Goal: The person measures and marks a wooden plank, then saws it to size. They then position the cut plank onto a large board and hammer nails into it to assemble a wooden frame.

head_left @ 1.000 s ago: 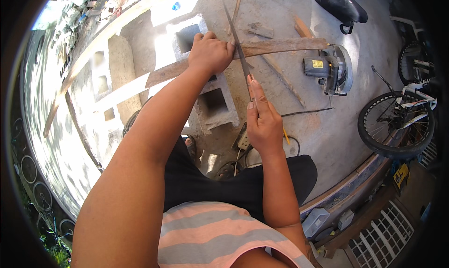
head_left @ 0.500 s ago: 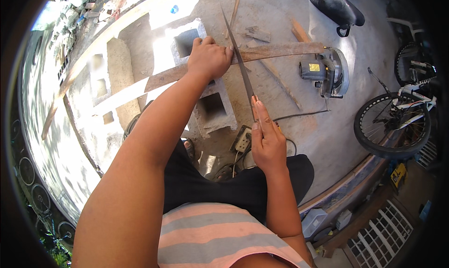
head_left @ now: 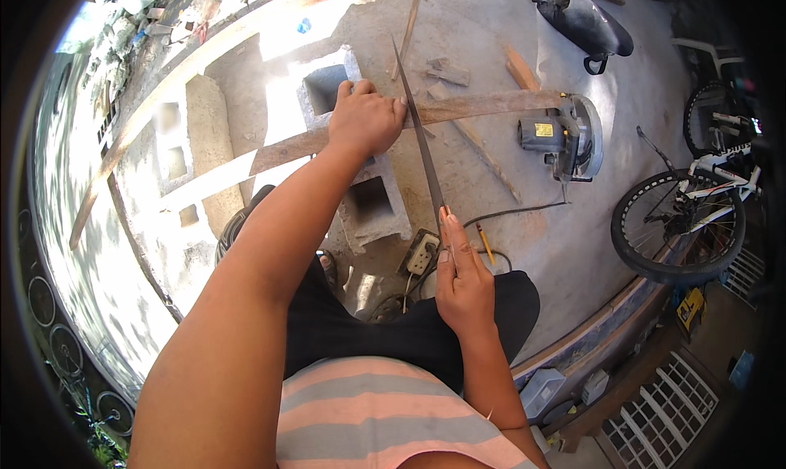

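Note:
My right hand (head_left: 465,287) is closed around the handle end of a handsaw, most of the handle hidden by my fingers. The long dark saw blade (head_left: 427,160) points away from me and crosses a wooden board (head_left: 499,103). My left hand (head_left: 366,119) grips that board just left of the blade, fingers over its far edge. Under the board, near my left hand, are hollow concrete blocks (head_left: 396,226). The board's right end reaches a circular saw (head_left: 584,146) on the concrete floor. How deep the blade sits in the wood cannot be made out.
An extension socket (head_left: 421,252) with cables and a yellow pencil (head_left: 485,245) lie near my knees. Wood scraps (head_left: 489,154) are scattered beyond. A bicycle wheel (head_left: 678,277) stands at right; a black glossy object (head_left: 581,29) lies far right. Another concrete block (head_left: 215,125) is at left.
My right hand has drawn the handsaw back toward me, so its blade has slid nearer. My left hand stays on the board. The view has shifted slightly, and more of the pencil shows.

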Demonstrator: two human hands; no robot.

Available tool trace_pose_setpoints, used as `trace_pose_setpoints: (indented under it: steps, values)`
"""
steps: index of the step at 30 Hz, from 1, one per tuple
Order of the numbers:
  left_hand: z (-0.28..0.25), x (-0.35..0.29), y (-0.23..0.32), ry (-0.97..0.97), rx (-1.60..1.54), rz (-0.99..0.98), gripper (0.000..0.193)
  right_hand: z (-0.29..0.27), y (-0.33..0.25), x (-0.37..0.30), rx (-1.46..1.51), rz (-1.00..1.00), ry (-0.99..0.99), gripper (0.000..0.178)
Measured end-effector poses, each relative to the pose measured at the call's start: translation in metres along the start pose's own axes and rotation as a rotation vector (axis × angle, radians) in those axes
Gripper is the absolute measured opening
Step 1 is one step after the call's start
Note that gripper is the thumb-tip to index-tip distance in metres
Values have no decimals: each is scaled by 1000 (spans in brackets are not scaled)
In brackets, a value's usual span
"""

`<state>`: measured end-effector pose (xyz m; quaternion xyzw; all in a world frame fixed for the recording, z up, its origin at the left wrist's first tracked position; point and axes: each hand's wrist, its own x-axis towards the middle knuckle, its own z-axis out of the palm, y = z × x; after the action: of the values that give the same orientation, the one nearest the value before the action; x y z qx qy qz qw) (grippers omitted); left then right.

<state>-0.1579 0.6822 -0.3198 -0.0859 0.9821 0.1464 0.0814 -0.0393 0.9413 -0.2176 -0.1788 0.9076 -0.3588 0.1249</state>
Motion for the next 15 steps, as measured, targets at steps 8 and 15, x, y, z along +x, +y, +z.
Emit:
trace_pose_setpoints:
  steps: [8, 15]
  values:
    - [-2, 5, 4, 9, -7, 29, 59, 25, -17, 100, -74, 28, -3, 63]
    - [1, -2, 5, 21, -28, 20, 58, -15, -19, -1, -62, 92, -63, 67]
